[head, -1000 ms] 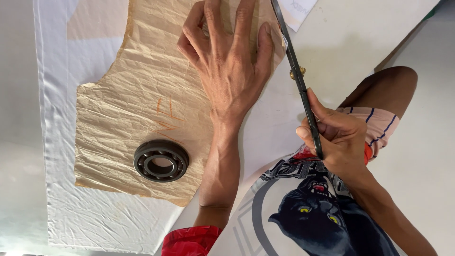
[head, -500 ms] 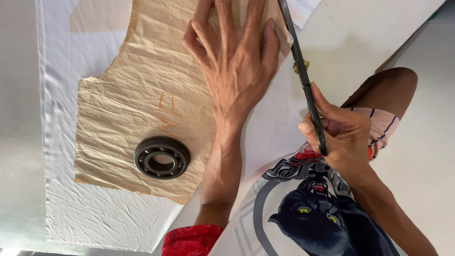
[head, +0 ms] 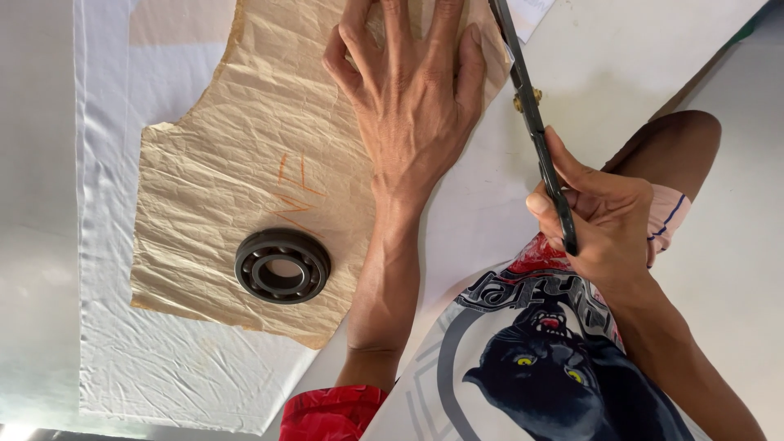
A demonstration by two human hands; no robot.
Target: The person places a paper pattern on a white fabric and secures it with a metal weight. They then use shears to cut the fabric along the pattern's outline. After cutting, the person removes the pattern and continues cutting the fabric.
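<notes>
Since a second ago my left hand point(head: 408, 98) has slid farther up the paper point(head: 245, 180), so my fingertips now run off the top edge of the view, and the scissors point(head: 535, 131) have moved up with it. My right hand point(head: 596, 220) has barely shifted.

My left hand lies flat, fingers spread wide, palm down on the far part of the paper, gripping nothing, just pressing. The paper is a crumpled tan pattern piece with orange marks near its middle. It lies on white cloth point(head: 106, 245), which covers the tabletop point(head: 621, 65) on the left side of the scene.

My right hand is closed around the dark handles of the scissors, thumb on top, fingers curled under. The blades point away from me, up along the right edge of the paper, just beside my left little finger. I cannot tell how far the blades are apart, as they show edge-on as 1 dark line with a brass pivot screw.

A black bearing ring point(head: 282, 265) sits flat on the near part of the paper, left of my left forearm and well apart from both hands.

Near me, my printed shirt point(head: 531, 367) fills the lower right, and my knee point(head: 670, 155) shows beyond my right hand.
</notes>
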